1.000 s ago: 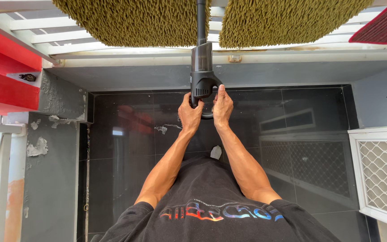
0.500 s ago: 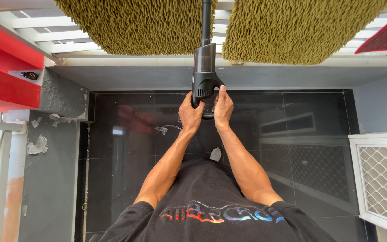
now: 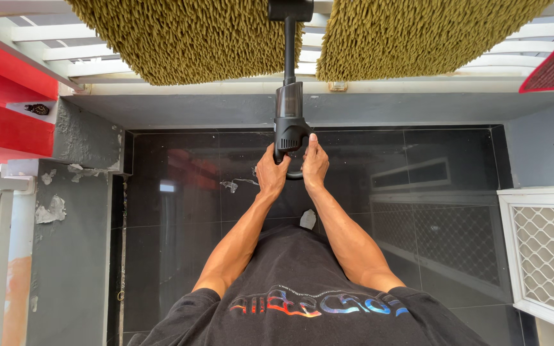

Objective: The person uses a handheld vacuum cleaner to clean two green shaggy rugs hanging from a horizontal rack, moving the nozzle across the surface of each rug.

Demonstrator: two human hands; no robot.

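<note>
No packages, labels, signs or screens in view

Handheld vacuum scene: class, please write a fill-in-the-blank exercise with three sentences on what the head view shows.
1. Both hands, left hand and right hand, grip the handle of a black ____ cleaner.
2. Two shaggy mats hang over a ____ railing.
3. The floor is laid with glossy ____ tiles.

Missing words: vacuum; white; black

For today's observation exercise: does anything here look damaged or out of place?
Yes. The grey wall at left has flaking paint patches, and a pale scrap lies on the glossy black floor.
</note>
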